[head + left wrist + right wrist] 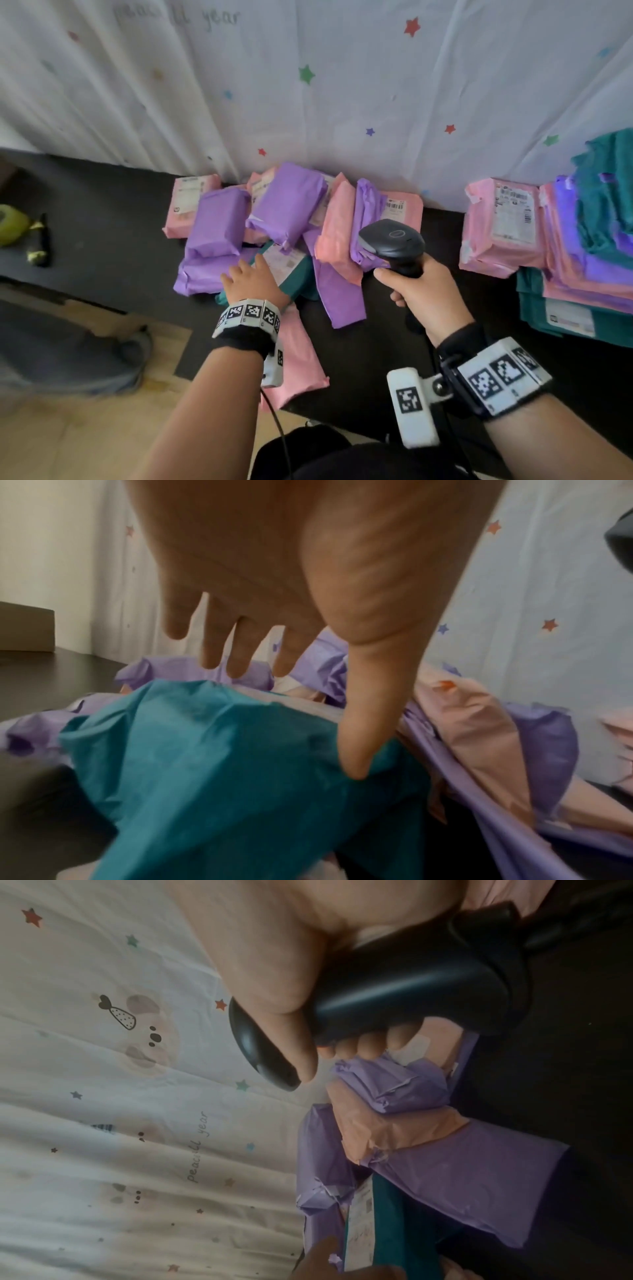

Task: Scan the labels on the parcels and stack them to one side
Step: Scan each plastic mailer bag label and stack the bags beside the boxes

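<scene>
The teal parcel (297, 274) lies in the loose heap of parcels (284, 219) at the middle of the black table (102, 212), partly buried under purple and pink ones, its white label (284, 262) facing up. The left hand (251, 277) hovers over its near end with fingers spread and straight; from the left wrist view the thumb (359, 739) comes down against the teal wrapping (219, 764) while the other fingers reach past it toward a purple parcel (192, 669) — whether they touch is unclear. At about three o'clock from the teal parcel, the right hand (421, 291) is wrapped around the handle of a black barcode scanner (390, 240), fingers curled tight, the scanner head raised over the heap and pointing toward eleven o'clock. Near the table edge at six o'clock from the heap a pink parcel (298, 356) lies partly under the left wrist. Far out at three o'clock sits the stack of parcels (582, 240) — teal, purple and pink layers, with a labelled pink parcel (500, 226) leaning at its left side. Behind everything hangs a white sheet with coloured stars (342, 85). At nine o'clock, well apart from the heap, lie a yellow-green tape roll (12, 224) and a dark pen-like tool (42, 245).
</scene>
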`<state>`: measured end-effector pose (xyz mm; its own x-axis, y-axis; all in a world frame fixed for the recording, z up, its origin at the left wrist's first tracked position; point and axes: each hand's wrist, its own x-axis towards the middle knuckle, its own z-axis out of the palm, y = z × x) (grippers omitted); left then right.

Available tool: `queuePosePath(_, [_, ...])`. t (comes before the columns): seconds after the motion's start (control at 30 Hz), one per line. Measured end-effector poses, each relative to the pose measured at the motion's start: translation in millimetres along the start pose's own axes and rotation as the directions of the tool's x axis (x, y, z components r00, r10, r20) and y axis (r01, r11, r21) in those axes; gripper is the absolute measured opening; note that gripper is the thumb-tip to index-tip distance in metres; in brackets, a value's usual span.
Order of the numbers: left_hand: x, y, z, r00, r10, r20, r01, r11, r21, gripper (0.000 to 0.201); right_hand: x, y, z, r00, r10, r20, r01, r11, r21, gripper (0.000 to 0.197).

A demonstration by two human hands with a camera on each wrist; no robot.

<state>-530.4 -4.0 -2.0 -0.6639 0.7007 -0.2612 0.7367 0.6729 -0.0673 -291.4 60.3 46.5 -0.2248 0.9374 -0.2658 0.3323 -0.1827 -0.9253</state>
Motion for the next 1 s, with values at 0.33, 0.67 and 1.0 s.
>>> queuePosePath(0.33, [-1, -12, 8, 0.995, 0.062, -0.082, -0.075, 0.983, -0.168, 0.071, 1, -3, 15, 1.0, 0.014, 0.01, -0.014, 1.0, 0.008, 0.015])
queuePosePath(0.67, [-37, -24, -37, 0.975, 0.001, -0.222, -0.063, 0.96, -0.274, 0.061, -2, -6, 25, 0.994, -0.029, 0.105, 0.025, 0.999, 0.043, 0.016])
queuePosePath(1.0, [-74, -24, -98, 0.948, 0.011, -0.319, -0.209, 0.777, -0.594, 0.061, -4, -11, 38, 0.996, -0.075, 0.054, 0.062, 0.976, 0.21, 0.013])
